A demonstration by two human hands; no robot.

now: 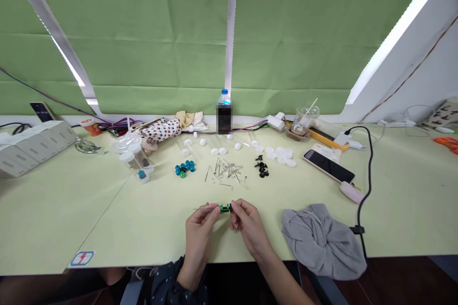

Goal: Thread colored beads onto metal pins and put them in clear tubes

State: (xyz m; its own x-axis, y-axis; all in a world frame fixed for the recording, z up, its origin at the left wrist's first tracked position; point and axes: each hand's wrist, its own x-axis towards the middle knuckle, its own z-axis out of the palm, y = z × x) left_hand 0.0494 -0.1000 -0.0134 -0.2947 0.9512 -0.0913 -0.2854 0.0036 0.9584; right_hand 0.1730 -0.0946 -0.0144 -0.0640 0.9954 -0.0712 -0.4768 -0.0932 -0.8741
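Near the table's front edge, my left hand (202, 223) and my right hand (247, 225) pinch a small green and black spool-like part (224, 208) from its two sides. A thin rod pokes out to the left past my left fingers. The right end of the part looks black and is partly covered by my right thumb and fingers. Beyond my hands lies a loose pile of thin metal pins (227, 170). To its left is a cluster of small blue pieces (185, 167) with a green piece (182, 175). Several black flanged pieces (262, 167) lie to the right.
White round caps (281, 153) and clear tubes lie farther back. Lidded clear containers (129, 159) stand at left. A phone (329, 166), a black cable (369, 162) and a grey cloth (324, 240) are at right. A water bottle (224, 97) stands at the back.
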